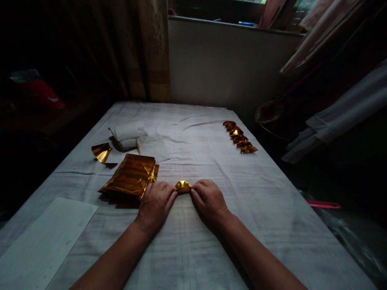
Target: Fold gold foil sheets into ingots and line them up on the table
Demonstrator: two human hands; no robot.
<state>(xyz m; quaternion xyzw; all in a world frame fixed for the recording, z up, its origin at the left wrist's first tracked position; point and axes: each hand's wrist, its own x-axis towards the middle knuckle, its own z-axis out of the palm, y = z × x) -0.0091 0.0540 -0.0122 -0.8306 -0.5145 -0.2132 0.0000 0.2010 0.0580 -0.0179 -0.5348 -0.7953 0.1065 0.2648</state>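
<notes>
Between my two hands is a small folded gold foil paper ingot (182, 185), its raised middle facing up. My left hand (156, 200) pinches its left tip, and my right hand (211, 199) pinches the right tip; both rest low at the table. Just left of my left hand lies a stack of gold foil paper sheets (130, 175), its edges uneven. A row of several folded gold foil ingots (240, 137) runs along the right side of the table.
A white cloth covers the table (193, 249). A curled gold foil piece (102, 153) and crumpled grey-white paper (128, 133) lie behind the stack. A flat pale sheet (51, 241) is at left front. Clothes (341, 104) hang at right, above a pink handle (324, 204).
</notes>
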